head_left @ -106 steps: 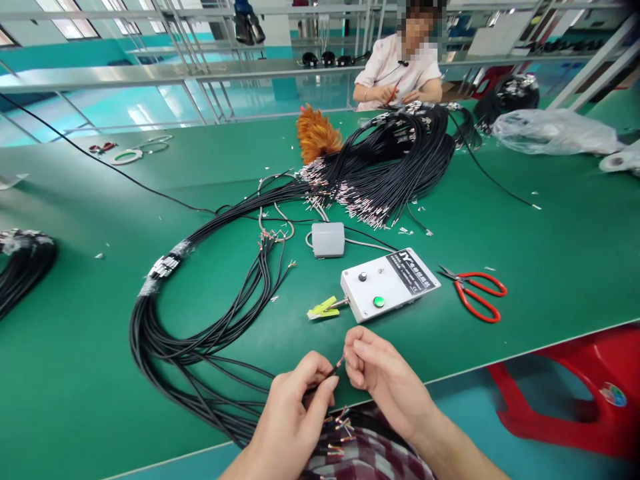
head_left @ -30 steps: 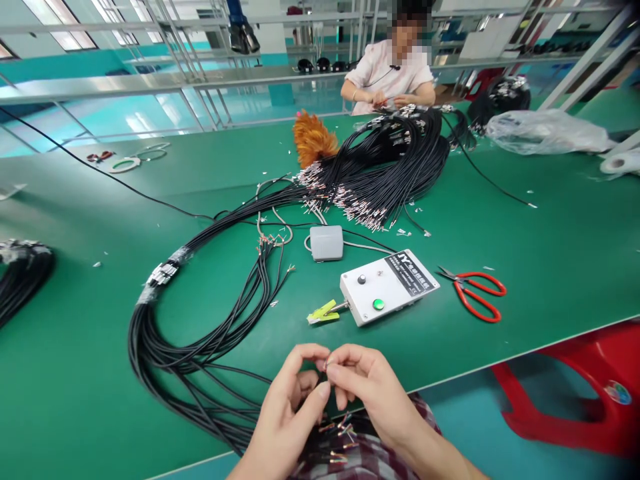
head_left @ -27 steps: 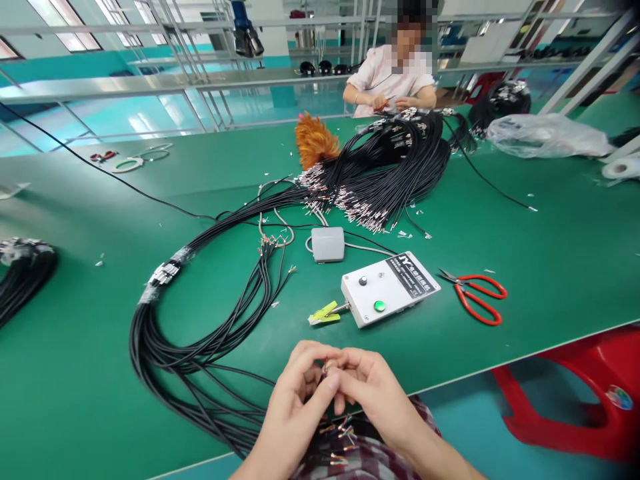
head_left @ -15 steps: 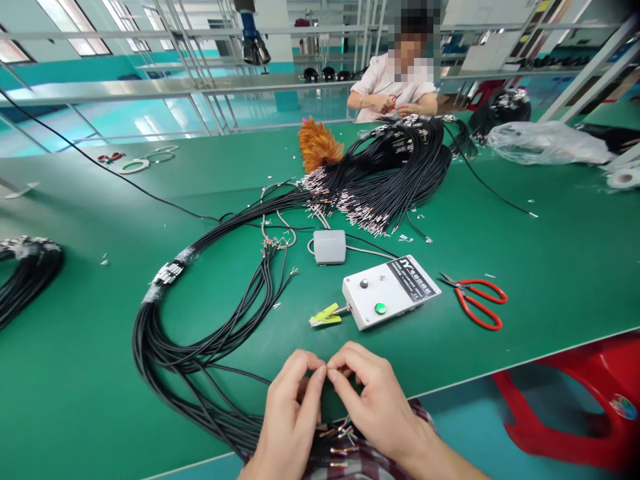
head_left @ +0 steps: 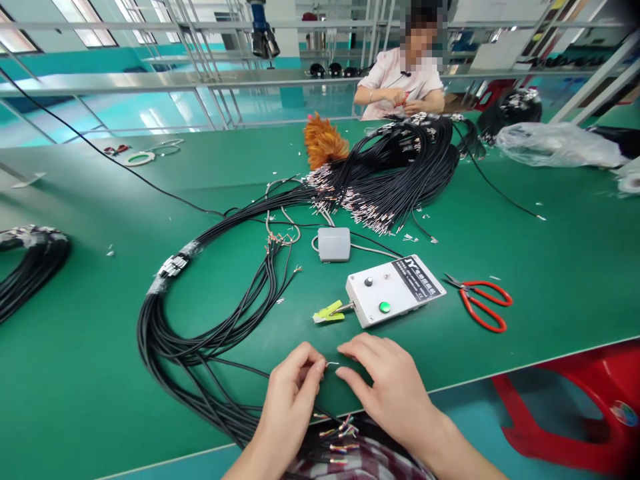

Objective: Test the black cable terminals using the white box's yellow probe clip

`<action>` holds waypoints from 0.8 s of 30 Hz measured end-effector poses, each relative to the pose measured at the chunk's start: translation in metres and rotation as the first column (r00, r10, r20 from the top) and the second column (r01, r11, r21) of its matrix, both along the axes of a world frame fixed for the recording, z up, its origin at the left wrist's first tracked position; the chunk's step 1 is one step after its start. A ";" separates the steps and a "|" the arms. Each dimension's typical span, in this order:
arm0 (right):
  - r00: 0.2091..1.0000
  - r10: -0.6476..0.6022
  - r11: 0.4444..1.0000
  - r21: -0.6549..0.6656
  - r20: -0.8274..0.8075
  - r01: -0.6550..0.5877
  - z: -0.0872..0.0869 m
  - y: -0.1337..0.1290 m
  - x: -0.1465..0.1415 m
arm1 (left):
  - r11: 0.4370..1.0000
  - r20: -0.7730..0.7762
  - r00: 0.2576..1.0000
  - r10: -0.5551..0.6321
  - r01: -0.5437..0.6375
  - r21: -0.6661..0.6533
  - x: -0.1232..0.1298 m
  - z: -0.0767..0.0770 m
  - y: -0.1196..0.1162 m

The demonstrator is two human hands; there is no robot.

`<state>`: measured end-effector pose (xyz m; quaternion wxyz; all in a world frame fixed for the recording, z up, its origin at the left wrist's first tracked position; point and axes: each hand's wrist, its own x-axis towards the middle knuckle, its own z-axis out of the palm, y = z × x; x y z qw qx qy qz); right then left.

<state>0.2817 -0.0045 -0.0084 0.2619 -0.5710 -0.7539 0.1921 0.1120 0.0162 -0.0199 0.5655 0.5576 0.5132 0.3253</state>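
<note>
Between the thumb and fingertips of my left hand (head_left: 295,387) is a cable, pinched near its end, with a thin pale wire end (head_left: 333,363) poking out to the right. My right hand (head_left: 383,377) faces it, thumb and fingers parted around the wire's tip and holding nothing. A bundle of black cables (head_left: 155,333) curves across the table and passes under my left wrist. Several stripped cable ends (head_left: 340,440) with coloured wires lie by my lap. Ahead of my hands sits a white control box (head_left: 385,293) with a green button and a yellow clip (head_left: 329,312).
Red-handled scissors (head_left: 483,300) lie right of the box. A grey block (head_left: 334,245) sits behind it. Farther back are a large cable heap (head_left: 400,167), an orange duster (head_left: 323,141) and a plastic bag (head_left: 560,145). A person (head_left: 403,83) works opposite. A red stool (head_left: 575,413) stands at right.
My right hand has let go and drawn away to the right, its fingers opening. The wire tip now shows beyond my left fingertips. The view has shifted slightly.
</note>
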 end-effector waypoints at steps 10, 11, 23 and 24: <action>0.933 0.134 0.940 0.254 0.335 -0.226 0.020 0.034 0.004 | 0.958 -0.188 0.980 -0.058 0.108 0.266 -0.012 0.017 0.020; 0.933 0.084 0.942 0.277 0.349 -0.189 0.021 0.040 0.004 | 0.972 -0.153 0.988 -0.031 0.065 0.227 -0.013 0.016 0.024; 0.809 0.021 0.958 0.218 0.588 -0.184 0.016 0.080 -0.001 | 0.994 -0.052 0.998 0.032 -0.027 0.103 -0.010 0.013 0.055; 0.806 0.029 0.957 0.216 0.591 -0.192 0.018 0.082 -0.001 | 0.993 -0.064 0.997 0.035 -0.027 0.112 -0.009 0.013 0.056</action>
